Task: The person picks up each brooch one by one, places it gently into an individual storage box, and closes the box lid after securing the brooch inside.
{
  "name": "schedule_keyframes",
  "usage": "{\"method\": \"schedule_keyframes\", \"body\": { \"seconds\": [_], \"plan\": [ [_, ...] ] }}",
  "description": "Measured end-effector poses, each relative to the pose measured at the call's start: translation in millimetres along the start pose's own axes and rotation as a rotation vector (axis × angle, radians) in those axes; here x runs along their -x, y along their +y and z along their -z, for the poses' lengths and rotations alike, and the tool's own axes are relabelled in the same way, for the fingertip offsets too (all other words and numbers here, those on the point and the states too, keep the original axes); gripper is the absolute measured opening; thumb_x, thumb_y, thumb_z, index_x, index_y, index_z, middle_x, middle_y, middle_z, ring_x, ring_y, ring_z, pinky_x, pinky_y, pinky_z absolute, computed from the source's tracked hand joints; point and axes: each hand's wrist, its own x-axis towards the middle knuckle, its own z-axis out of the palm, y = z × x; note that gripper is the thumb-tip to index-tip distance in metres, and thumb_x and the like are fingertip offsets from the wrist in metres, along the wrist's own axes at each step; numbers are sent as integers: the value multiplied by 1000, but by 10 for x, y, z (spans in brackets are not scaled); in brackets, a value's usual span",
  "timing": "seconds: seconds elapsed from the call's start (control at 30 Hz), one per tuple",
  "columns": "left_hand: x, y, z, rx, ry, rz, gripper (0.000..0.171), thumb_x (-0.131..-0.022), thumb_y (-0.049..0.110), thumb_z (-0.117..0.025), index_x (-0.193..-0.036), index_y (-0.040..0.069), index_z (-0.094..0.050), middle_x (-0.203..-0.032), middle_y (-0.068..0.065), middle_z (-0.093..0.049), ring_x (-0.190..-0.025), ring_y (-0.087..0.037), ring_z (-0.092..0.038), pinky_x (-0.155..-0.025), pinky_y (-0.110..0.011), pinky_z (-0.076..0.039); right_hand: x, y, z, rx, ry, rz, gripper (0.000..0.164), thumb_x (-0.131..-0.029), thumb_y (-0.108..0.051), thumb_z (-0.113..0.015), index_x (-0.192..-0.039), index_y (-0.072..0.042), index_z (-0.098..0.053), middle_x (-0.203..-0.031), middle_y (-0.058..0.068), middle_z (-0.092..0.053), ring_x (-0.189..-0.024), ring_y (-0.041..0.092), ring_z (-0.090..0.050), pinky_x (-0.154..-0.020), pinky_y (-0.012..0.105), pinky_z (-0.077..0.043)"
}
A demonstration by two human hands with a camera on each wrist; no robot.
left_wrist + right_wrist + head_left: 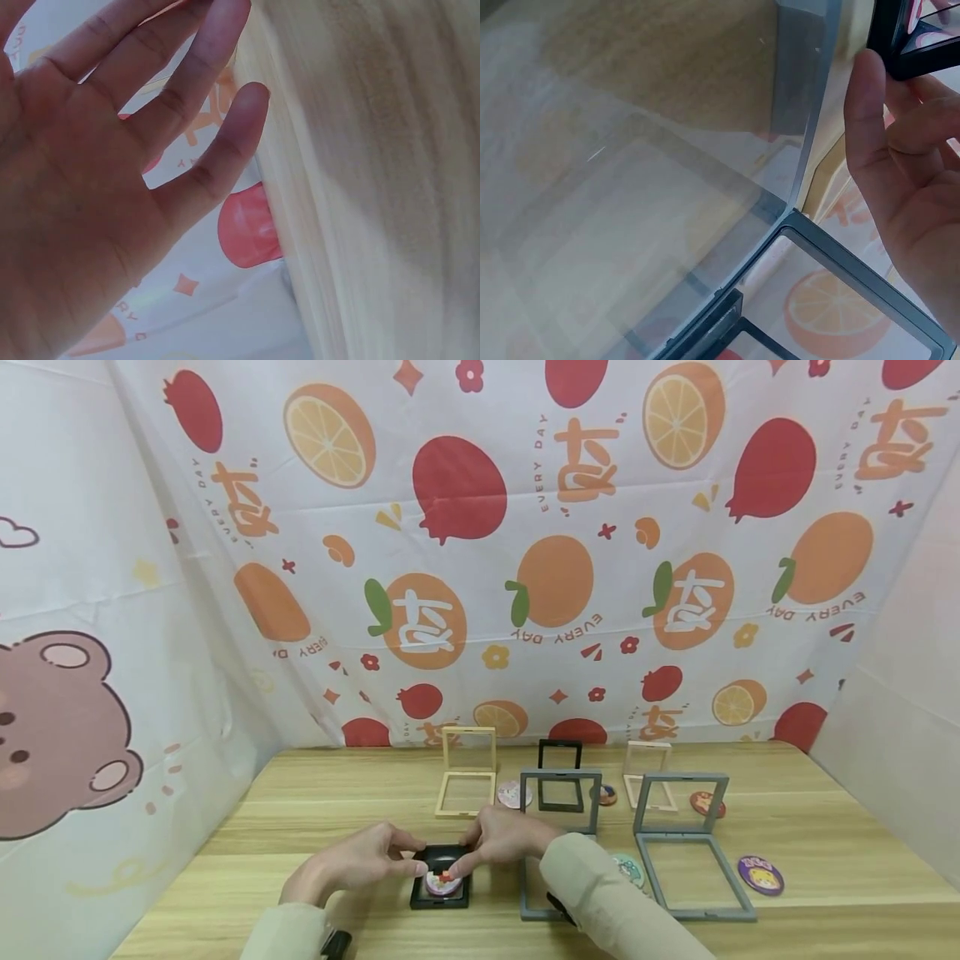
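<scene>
A small black display frame [439, 903] lies on the wooden table in front of me. On it sits a round badge [442, 886] with a colourful picture. My left hand [356, 864] holds the frame's left side, index finger near the far corner and thumb by the near part. In the left wrist view its other fingers [180, 105] are stretched out, while the frame is out of sight. My right hand [504, 842] grips the far right side, its thumb reaching over the badge's edge. The right wrist view shows the frame's corner [889, 66] at these fingertips.
Two grey display frames [701, 913] stand opened at right, one partly behind my right forearm. Farther back are opened yellow [467, 814], black [561, 807] and beige [648, 746] frames. Round badges lie beside them, including a pink one [510, 793] and a purple one [761, 875].
</scene>
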Motion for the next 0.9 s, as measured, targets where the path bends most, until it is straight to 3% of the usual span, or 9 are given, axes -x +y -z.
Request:
{"method": "schedule_keyframes", "body": {
  "seconds": [0.13,0.23,0.33,0.53,0.63,0.77,0.9],
  "plan": [
    [12,32,5,-14,-10,-18,41,-88,13,-79,-118,-13,-68,-112,-17,-71,-92,-20,-65,-82,-39,-54,3,-27,-27,53,7,-11,49,-78,-23,-88,-116,5,-73,-76,-3,-72,-48,5,-38,-50,20,-35],
    [10,54,4,-23,-16,-29,40,-85,10,-81,-116,-13,-69,-111,-19,-72,-86,-18,-67,-78,-35,-55,3,-54,-44,144,15,-3,52,-77,-25,-89,-118,3,-73,-89,0,-76,-63,2,-52,-63,19,-47],
    [10,51,-8,-28,-7,-26,41,-83,10,-82,-115,-13,-69,-112,-21,-71,-84,-18,-67,-75,-32,-55,2,-78,-57,225,21,2,52,-76,-27,-90,-117,0,-74,-101,0,-76,-80,1,-59,-75,20,-50],
    [28,8,-59,-22,30,-15,43,-82,14,-85,-112,-13,-71,-118,-27,-68,-86,-19,-68,-77,-35,-56,-19,-97,-84,315,28,12,53,-74,-30,-92,-116,-3,-76,-95,-5,-74,-65,6,-49,-64,19,-45],
    [35,-8,-86,-20,43,0,46,-80,17,-87,-112,-12,-71,-120,-28,-67,-89,-18,-68,-78,-35,-56,-26,-100,-94,363,52,14,56,-71,-32,-94,-115,-3,-76,-107,-2,-75,-75,4,-53,-72,19,-48],
    [47,-30,-111,-42,58,-22,50,-79,19,-88,-113,-13,-70,-123,-30,-65,-86,-18,-69,-76,-33,-56,-33,-95,-112,413,79,34,57,-66,-34,-96,-111,-3,-78,-110,1,-75,-91,3,-60,-79,20,-51],
    [59,-63,-128,-61,77,-52,51,-78,18,-89,-112,-13,-71,-126,-32,-62,-82,-18,-67,-71,-29,-55,-34,-94,-129,443,95,54,58,-64,-35,-97,-110,-4,-78,-106,-1,-75,-88,3,-59,-77,19,-50]
  ]
}}
